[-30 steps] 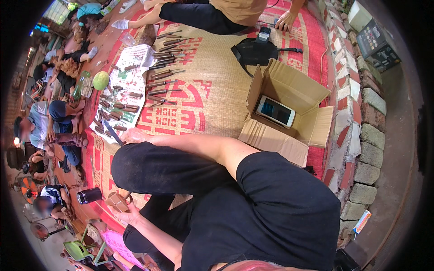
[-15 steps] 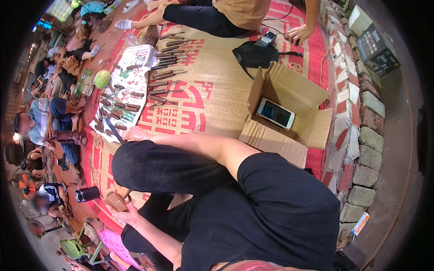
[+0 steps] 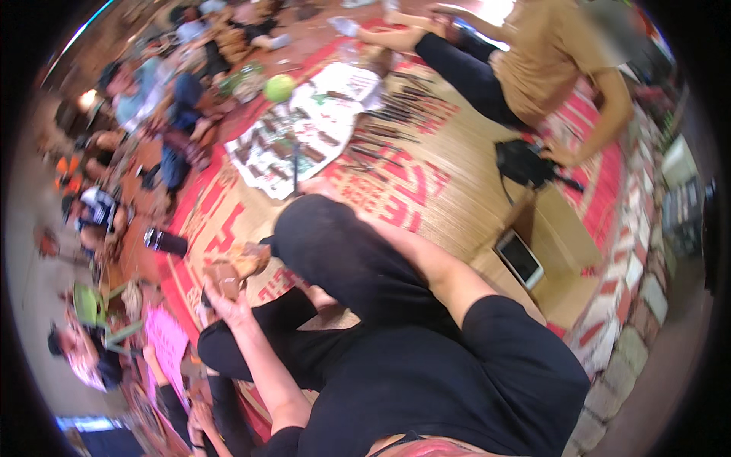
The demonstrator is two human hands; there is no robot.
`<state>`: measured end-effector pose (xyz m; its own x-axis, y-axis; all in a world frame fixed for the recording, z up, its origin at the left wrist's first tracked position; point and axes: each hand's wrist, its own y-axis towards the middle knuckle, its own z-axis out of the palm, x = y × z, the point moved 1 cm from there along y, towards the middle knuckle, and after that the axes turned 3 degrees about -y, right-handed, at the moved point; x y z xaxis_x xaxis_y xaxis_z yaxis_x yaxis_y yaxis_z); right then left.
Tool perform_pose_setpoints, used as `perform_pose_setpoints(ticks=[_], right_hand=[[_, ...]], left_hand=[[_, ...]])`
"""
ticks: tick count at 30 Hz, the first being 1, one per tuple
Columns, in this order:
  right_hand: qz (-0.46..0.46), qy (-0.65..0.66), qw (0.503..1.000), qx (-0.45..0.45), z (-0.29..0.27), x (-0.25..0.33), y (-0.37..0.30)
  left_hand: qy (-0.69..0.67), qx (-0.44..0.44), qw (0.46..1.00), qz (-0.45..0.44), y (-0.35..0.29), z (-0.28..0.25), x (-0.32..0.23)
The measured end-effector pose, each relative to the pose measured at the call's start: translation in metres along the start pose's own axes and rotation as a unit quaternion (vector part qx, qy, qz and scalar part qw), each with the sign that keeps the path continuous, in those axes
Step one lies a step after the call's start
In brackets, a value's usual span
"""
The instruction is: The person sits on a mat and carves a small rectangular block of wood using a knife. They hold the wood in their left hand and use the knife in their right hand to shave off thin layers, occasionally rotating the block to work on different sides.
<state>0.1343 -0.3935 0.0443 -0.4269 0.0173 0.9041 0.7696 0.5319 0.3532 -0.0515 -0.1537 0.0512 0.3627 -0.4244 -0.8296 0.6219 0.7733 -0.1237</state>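
Left hand (image 3: 234,308) grasps brown block (image 3: 223,277), eight o'clock from knee (image 3: 324,232), where slackening could drop it; hold of right hand (image 3: 318,187) unclear

A floor-level craft workshop is suggested: handled tools (image 3: 327,139) are laid out on paper (image 3: 343,80) and in rows on a mat (image 3: 457,206), its right edge is bordered by brickwork (image 3: 609,312), and people (image 3: 145,99) are seated beyond its left edge.
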Motion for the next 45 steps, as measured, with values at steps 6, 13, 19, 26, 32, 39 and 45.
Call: perform_pose_setpoints(ticks=[6,13,19,26,32,39,45], right_hand=[[0.026,0.010,0.999,0.034,-0.008,0.023,-0.017],[0.039,0.037,0.997,0.061,-0.009,0.042,-0.025],[0.033,0.005,0.998,0.057,-0.015,0.065,-0.022],[0.028,0.028,0.997,0.064,0.008,0.075,-0.022],[0.019,-0.027,0.997,0.066,0.000,0.086,-0.018],[0.032,-0.026,0.996,0.077,0.012,0.082,-0.013],[0.045,-0.006,0.995,0.091,0.025,0.074,0.005]], left_hand=[[-0.059,0.033,0.998,-0.013,0.004,-0.006,0.003],[-0.079,0.016,0.997,0.023,0.009,-0.024,-0.001],[-0.155,0.042,0.987,0.009,0.015,-0.016,0.005],[-0.174,-0.005,0.984,0.035,0.014,-0.033,-0.019],[-0.174,-0.007,0.985,-0.010,0.018,-0.035,-0.018],[-0.168,-0.024,0.983,-0.074,0.000,-0.027,-0.027],[-0.163,-0.072,0.978,-0.104,0.006,-0.042,-0.035]])
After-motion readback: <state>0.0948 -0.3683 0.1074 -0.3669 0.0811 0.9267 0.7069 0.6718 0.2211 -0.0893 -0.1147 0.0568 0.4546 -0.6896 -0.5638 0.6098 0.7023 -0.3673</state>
